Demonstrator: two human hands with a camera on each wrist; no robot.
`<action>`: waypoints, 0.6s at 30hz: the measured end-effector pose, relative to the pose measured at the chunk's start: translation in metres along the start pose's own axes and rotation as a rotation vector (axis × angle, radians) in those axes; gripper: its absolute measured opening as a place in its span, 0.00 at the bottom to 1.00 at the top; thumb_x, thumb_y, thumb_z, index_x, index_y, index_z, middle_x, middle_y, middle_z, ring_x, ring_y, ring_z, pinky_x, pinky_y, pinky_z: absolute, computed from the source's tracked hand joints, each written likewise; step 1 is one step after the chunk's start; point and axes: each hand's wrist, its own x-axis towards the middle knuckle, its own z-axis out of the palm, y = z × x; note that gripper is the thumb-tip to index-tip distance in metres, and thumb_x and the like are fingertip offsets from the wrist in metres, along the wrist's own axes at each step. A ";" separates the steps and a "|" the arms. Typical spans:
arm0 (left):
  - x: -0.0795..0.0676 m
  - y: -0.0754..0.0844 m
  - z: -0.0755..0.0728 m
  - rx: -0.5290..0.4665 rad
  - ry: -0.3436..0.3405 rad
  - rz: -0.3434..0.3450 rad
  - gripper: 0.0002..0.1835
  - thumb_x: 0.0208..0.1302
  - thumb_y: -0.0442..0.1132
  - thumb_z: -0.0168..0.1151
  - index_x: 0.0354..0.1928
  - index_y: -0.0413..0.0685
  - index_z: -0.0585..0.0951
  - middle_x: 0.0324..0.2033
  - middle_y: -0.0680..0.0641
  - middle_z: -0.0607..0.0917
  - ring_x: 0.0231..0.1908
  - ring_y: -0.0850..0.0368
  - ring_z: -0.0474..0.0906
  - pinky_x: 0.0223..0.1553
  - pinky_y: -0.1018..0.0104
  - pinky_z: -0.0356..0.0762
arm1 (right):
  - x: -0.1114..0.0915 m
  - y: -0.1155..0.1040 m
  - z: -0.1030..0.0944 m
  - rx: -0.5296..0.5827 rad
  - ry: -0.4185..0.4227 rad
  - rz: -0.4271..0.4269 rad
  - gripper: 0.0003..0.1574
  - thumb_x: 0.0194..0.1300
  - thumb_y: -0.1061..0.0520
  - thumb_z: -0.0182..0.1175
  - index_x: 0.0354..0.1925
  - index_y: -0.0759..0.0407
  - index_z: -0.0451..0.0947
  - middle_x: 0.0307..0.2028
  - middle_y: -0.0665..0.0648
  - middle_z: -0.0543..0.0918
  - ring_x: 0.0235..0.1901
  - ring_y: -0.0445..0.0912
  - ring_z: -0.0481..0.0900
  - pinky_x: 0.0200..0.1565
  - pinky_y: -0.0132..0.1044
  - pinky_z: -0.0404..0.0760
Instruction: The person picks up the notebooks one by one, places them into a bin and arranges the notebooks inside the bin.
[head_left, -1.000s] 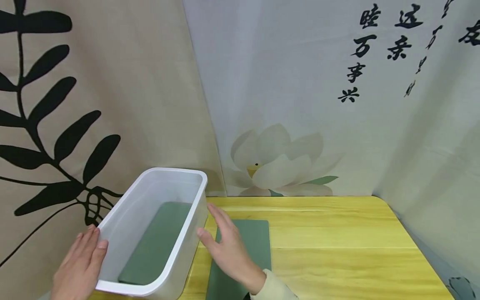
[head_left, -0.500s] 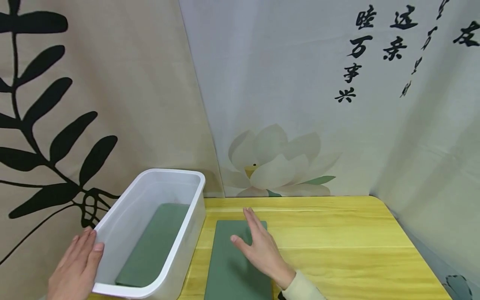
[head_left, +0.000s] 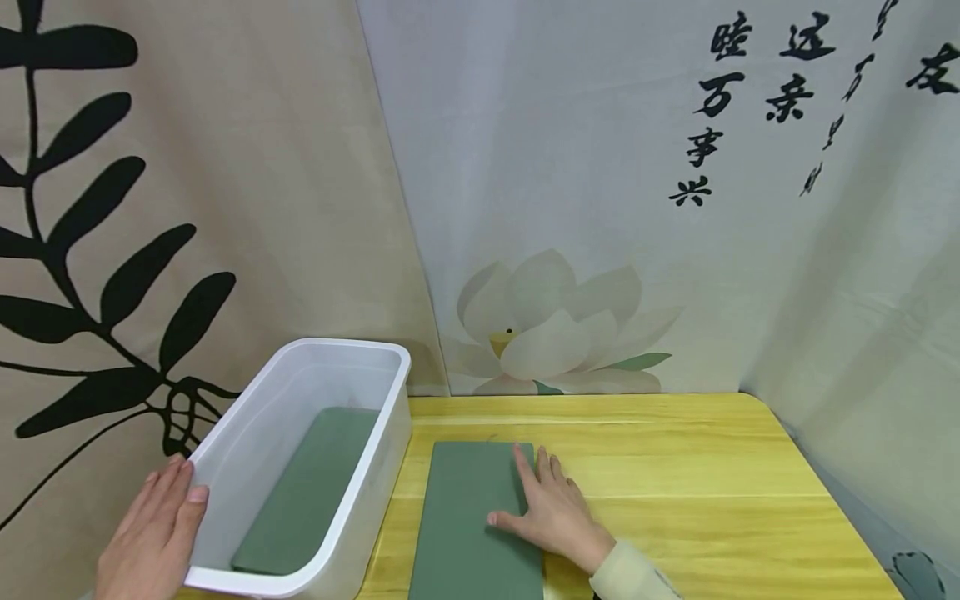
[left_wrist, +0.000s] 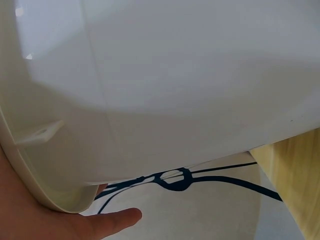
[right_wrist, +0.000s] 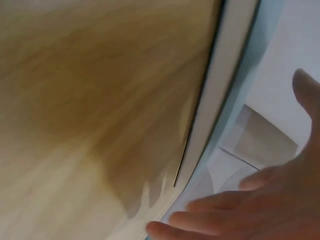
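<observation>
In the head view my left hand (head_left: 148,533) lies against the left rim of a white plastic tub (head_left: 392,467), its fingers straight. From the left wrist view, a finger reaches out past the rim of the tub (left_wrist: 195,100). Inside the tub lies a flat green notebook (head_left: 307,500). A second green notebook (head_left: 465,508) rests on the table to the right of the tub. Along its right edge hovers my right hand (head_left: 558,517), fingers spread and thumb over the cover. In the right wrist view, cream page edges show on this notebook (right_wrist: 220,90).
The yellow wooden table (head_left: 675,492) extends to the right, its far right corner rounded. Behind it hangs a pale curtain (head_left: 570,167) with a lotus and black writing. A beige curtain (head_left: 285,167) with black leaves hangs at the left, close to the tub.
My right hand has gone from beside the tub's right wall across to the right edge of the notebook on the table. My left hand stays at the tub's rim.
</observation>
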 end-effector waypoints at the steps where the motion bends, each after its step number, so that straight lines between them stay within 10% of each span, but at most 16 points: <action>1: 0.000 0.000 0.001 0.000 -0.006 -0.003 0.38 0.78 0.56 0.25 0.70 0.25 0.45 0.71 0.27 0.40 0.69 0.28 0.29 0.61 0.27 0.39 | -0.001 0.001 0.001 -0.014 -0.014 0.013 0.68 0.51 0.18 0.56 0.76 0.53 0.48 0.70 0.75 0.54 0.67 0.73 0.54 0.55 0.72 0.64; 18: 0.001 -0.004 0.006 0.000 0.033 0.041 0.35 0.79 0.53 0.25 0.71 0.26 0.45 0.71 0.29 0.38 0.70 0.30 0.30 0.68 0.39 0.25 | -0.006 -0.006 0.014 -0.181 -0.046 -0.043 0.71 0.43 0.15 0.59 0.71 0.59 0.62 0.61 0.81 0.63 0.59 0.73 0.64 0.42 0.61 0.79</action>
